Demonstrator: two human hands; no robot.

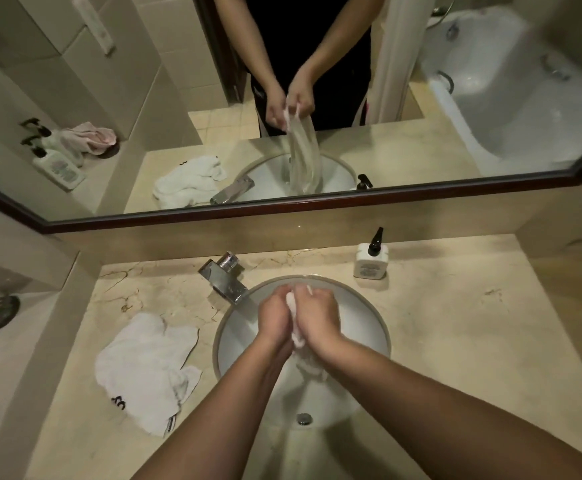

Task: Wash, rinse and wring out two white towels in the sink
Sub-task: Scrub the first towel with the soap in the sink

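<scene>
Towel one (296, 323), white and wet, hangs bunched between my two hands above the sink (369, 317); its lower part trails down toward the basin, as the mirror (421, 157) confirms by showing a long strip of cloth dangling from the grip. My left hand (275, 315) and right hand (317, 315) are pressed close together, fingers curled round the upper end of the cloth, knuckles up. I judge this to be a rubbing or wringing stage on the first towel, though I cannot tell which from one view.

Towel two (144, 372) lies crumpled on the marble counter (455, 323), left of the basin and apart from it, a dark printed mark showing near its lower edge. It appears not yet taken in hand.

The faucet (225, 278) stands at the basin's upper left rim, just beside my left hand; whether water is running I cannot tell. A white pump bottle (370, 259) stands on the counter behind the basin, to the right.

Risks, as I judge them: twisting with the cloth held this high could throw water over the rim onto the counter and soak the waiting towel's surroundings; a knuckle could strike the spout, which sits close; and the trailing end could settle over the drain (304, 418) and slow the outflow.
</scene>
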